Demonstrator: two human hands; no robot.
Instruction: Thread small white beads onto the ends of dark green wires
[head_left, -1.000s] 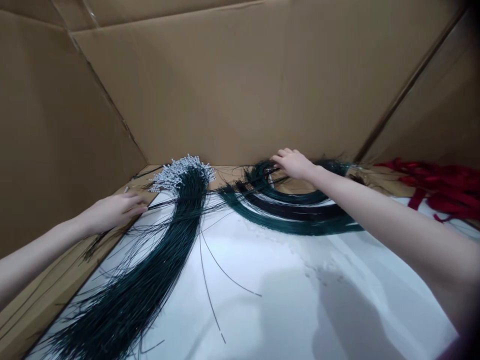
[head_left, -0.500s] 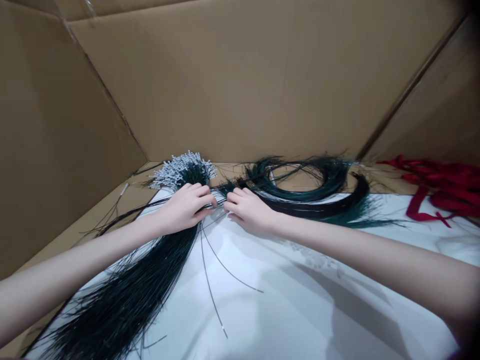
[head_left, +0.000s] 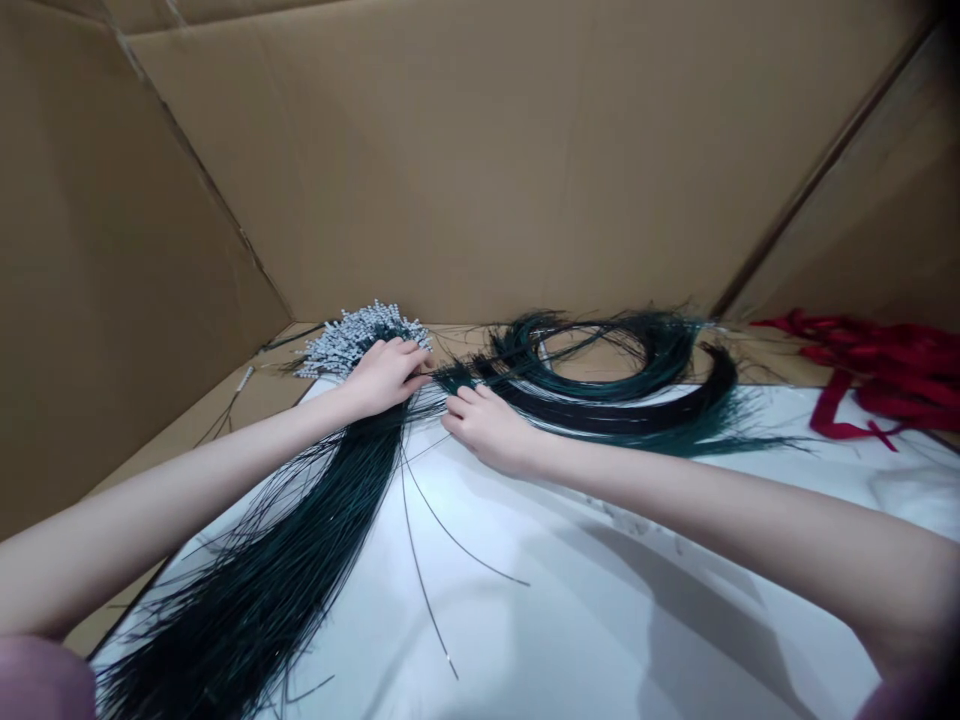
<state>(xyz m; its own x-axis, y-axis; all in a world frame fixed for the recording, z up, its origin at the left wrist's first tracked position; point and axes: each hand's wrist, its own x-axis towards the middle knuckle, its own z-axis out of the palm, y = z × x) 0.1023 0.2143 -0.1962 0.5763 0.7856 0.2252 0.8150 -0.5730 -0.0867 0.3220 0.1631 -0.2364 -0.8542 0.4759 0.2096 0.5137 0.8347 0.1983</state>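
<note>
A long bundle of dark green wires [head_left: 315, 530] lies on the white sheet [head_left: 570, 620], its silver-tipped ends [head_left: 352, 335] fanned out at the back. My left hand [head_left: 386, 375] rests on this bundle just below the tips, fingers curled over the strands. My right hand [head_left: 487, 425] sits beside it, fingers pinched on thin strands at the end of a curved coil of dark green wires [head_left: 622, 390]. The two hands are close together, a few strands running between them.
Cardboard walls [head_left: 450, 160] enclose the space at the back and left. A pile of red ribbon [head_left: 877, 375] lies at the far right. Loose single wires [head_left: 442, 560] trail over the white sheet in front of my hands.
Both hands came in from the sides to meet at the middle. Since half a second ago my left hand has slid back toward the silver tips; my right hand has barely shifted.
</note>
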